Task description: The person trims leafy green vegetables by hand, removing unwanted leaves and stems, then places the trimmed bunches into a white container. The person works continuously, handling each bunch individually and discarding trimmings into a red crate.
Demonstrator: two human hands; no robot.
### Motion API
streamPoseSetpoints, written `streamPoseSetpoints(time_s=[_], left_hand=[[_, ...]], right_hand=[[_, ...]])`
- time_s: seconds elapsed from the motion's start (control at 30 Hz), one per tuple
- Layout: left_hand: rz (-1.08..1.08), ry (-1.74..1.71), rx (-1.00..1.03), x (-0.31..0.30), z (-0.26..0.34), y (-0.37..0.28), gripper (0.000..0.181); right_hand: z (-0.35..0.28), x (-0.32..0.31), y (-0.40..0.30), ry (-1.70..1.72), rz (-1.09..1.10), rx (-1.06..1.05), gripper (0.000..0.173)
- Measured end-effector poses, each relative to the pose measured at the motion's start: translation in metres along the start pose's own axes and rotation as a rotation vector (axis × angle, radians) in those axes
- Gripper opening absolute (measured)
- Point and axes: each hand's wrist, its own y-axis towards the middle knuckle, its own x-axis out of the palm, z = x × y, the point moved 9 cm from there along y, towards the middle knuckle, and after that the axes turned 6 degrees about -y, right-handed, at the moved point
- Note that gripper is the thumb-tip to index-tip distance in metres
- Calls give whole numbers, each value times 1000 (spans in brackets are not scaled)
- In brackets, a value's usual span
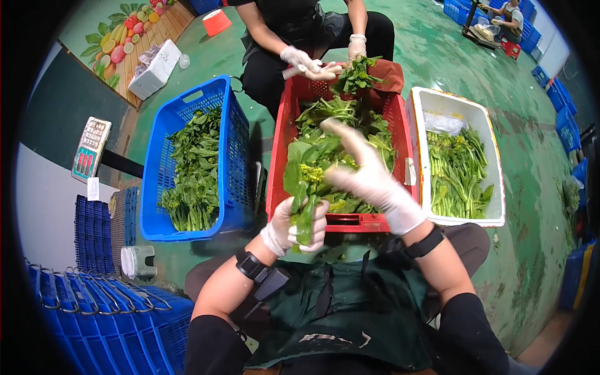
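My left hand, in a white glove, grips a small bunch of flowering leafy greens with yellow blossoms over the near end of a red plastic crate. Gloved too, my right hand is blurred, its fingers spread above the crate with nothing seen in them. Below it, loose leafy greens fill much of the crate. Blue crate on the left holds more greens, laid in bunches. At right, a white foam box contains greens with their stems showing and a clear plastic bag.
A co-worker sits opposite, gloved hands over the crate's far end near a bunch. Far left stands a digital scale. Stacked blue crates fill the lower left. Another person sits at the far right.
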Motion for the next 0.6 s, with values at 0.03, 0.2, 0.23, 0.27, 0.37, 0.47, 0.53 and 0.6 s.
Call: streamPoseSetpoints(time_s=[0.03, 0.2, 0.23, 0.27, 0.37, 0.47, 0.53, 0.6], left_hand=[[-29, 43, -13, 2, -5, 2, 32], [11, 15, -25, 4, -13, -11, 30], [32, 69, -12, 4, -10, -18, 30], [-60, 46, 4, 6, -8, -22, 33], [24, 42, 59, -6, 1, -36, 30], [317, 293, -9, -14, -2, -43, 24], [474, 493, -28, -7, 7, -55, 22], [699, 693, 21, 6, 32, -82, 20]], right_hand=[[-14, 12, -5, -45, -2, -76, 48], [87, -57, 6, -39, 420, 518, 27], [88, -56, 9, 17, 401, 523, 28], [91, -54, 10, 73, 382, 534, 32], [35, 12, 9, -5, 49, 247, 40], [44, 37, 6, -267, -161, 292, 31], [127, -30, 7, -221, 174, 536, 28], [161, -42, 0, -191, 123, 537, 30]])
